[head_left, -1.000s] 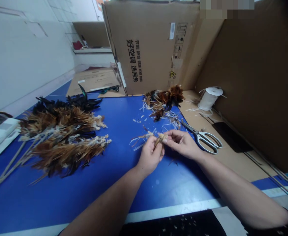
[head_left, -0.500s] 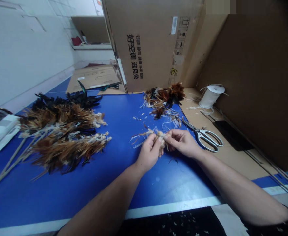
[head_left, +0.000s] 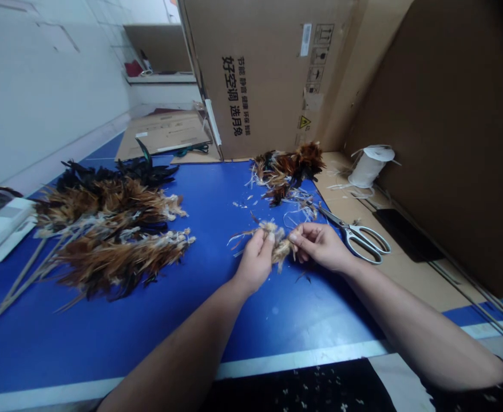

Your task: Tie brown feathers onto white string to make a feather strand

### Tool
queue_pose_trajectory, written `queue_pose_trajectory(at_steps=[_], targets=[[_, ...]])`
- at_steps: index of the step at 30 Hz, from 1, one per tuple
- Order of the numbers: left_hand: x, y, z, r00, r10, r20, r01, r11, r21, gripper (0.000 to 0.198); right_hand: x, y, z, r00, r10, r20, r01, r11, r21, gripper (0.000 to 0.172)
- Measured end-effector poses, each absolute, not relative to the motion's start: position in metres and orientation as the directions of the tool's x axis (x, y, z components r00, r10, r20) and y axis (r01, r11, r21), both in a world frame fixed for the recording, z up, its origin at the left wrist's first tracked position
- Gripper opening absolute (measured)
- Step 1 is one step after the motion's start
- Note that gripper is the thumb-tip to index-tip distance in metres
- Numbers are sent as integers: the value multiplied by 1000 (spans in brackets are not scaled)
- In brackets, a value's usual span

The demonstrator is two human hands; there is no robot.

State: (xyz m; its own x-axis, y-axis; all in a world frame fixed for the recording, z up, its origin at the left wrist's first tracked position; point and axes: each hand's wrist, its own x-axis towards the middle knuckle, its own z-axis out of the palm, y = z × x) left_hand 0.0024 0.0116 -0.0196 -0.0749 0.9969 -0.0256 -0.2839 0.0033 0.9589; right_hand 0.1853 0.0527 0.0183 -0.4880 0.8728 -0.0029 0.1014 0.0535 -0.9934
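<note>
Between my two hands is a small tuft of pale brown feathers (head_left: 282,249), held just over the blue table. My left hand (head_left: 256,255) pinches it with thumb and fingers on its left side. At the tuft's right edge my right hand (head_left: 317,245) is closed, thumb against the fingertips, on feathers there. Thin dark feather strands stick out left of my left hand. A pair of scissors (head_left: 356,233) with pale handles lies just right of my right hand. Beyond my hands lies a pile of brown and dark feathers (head_left: 283,169) with white string scraps.
Large brown-and-black feather bundles (head_left: 118,229) with thin sticks (head_left: 23,274) lie on the left of the blue table (head_left: 217,320). A spool of white string (head_left: 369,166) stands on cardboard at right. Cardboard boxes (head_left: 268,80) wall the back and right. A dark flat piece (head_left: 406,234) lies beside them.
My left hand has shifted slightly left and my right hand slightly right, so the gap between them is wider and more of the feather tuft shows.
</note>
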Motion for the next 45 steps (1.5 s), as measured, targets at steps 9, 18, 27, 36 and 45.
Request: queue_pose_trajectory(at_steps=[9,18,27,36,45], targets=[[-5,18,-19,-111,994,-16,-367,-26,930,38,193,52,22,-713,671,-204,238,-42,-970,49],[5,5,-9,108,993,-38,-330,72,941,40,191,54,12,-529,824,204,291,402,-868,46],[10,-2,-7,316,947,-55,-374,178,910,36,189,51,22,-544,803,244,168,389,-906,34],[6,-2,-8,435,898,-71,-349,241,906,37,192,52,18,-527,834,164,110,258,-960,39],[7,-5,-4,477,875,-85,-207,206,956,38,193,50,20,-558,830,4,39,31,-999,39]])
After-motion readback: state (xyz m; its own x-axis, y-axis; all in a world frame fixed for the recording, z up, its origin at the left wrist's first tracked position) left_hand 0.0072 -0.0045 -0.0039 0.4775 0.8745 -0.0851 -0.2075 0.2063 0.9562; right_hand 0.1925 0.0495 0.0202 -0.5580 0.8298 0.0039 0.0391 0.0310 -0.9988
